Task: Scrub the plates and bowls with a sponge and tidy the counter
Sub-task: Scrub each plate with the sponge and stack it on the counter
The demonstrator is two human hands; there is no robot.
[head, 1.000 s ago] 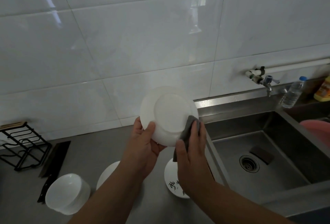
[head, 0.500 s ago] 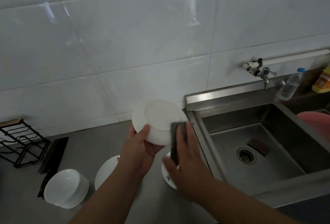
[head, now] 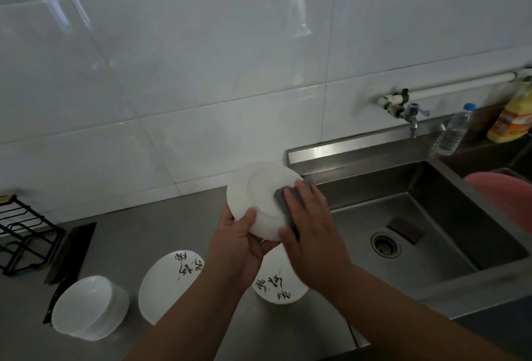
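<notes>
My left hand point(head: 240, 241) grips the lower rim of a white plate point(head: 259, 190), held tilted above the counter with its underside toward me. My right hand point(head: 312, 225) lies with straight fingers on a grey sponge point(head: 280, 198) and presses it against the plate's right side. Below the hands, two white plates with black writing rest on the steel counter point(head: 138, 234): the left one point(head: 169, 283) and the right one point(head: 277, 288), both partly hidden by my arms. A stack of white bowls point(head: 89, 307) stands at the front left.
A steel sink point(head: 431, 216) with a drain and a dark pad lies to the right, a tap point(head: 410, 114) above it. A clear bottle point(head: 454, 129), a yellow bottle point(head: 512, 118) and a pink basin point(head: 506, 201) sit far right. A black rack point(head: 24, 237) and a knife point(head: 70, 260) lie left.
The sponge under my right hand has slid up and left across the plate's underside. The plate has stayed in my left hand; the view has swung slightly left.
</notes>
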